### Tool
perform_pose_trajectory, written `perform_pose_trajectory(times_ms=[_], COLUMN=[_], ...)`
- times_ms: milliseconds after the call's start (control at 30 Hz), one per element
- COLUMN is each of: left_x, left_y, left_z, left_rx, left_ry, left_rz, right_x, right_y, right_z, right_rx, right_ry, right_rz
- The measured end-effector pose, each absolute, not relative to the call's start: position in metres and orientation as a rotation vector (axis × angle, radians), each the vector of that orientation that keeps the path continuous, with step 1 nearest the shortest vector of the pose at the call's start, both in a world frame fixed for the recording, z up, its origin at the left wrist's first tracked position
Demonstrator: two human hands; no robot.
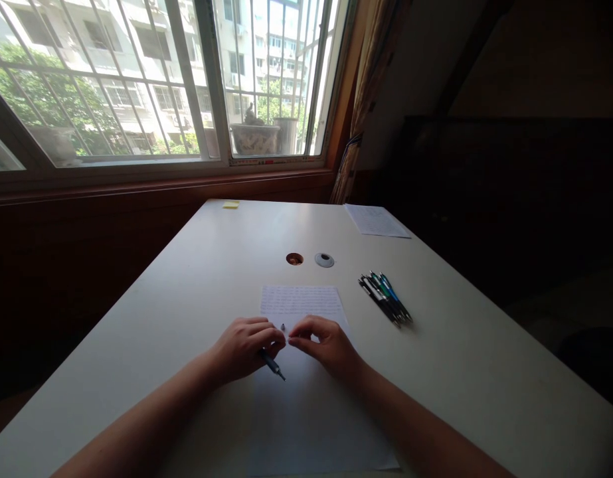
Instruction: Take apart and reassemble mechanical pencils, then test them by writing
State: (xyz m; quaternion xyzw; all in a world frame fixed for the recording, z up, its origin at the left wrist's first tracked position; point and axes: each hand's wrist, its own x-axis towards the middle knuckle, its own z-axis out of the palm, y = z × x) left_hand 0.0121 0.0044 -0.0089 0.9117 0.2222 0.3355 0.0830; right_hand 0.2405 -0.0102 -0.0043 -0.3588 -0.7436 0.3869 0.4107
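Observation:
My left hand (244, 345) is closed round a dark pen (272, 364) whose tip points toward me and to the right. My right hand (323, 342) is pinched, fingertips nearly meeting the left hand's; what it holds is too small to name. A tiny dark part (283, 326) lies on the paper just beyond the fingertips. Both hands rest over a white sheet of paper (301, 302) with faint handwriting on its far half, lying on the white table (186, 299).
A bundle of several pens (384, 297) lies to the right of the sheet. A cable hole (295, 259) and its grey cap (325, 260) sit beyond. Another written sheet (376, 220) and a yellow sticky pad (231, 204) lie at the far edge, below the window.

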Motion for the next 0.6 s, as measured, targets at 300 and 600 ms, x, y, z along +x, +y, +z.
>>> perform_pose_trajectory(times_ms=[300,600], left_x=[0.01,0.004], left_y=[0.005,0.01], left_z=[-0.009,-0.005], left_rx=[2.746,2.702], left_ry=[0.71,0.895], left_rz=[0.972,0.929], right_x=[0.239,0.253], right_y=[-0.015,-0.002], right_z=[-0.003,0.001], right_rx=[-0.895,-1.017], right_ry=[-1.776,-1.871], right_rz=[0.995,0.78])
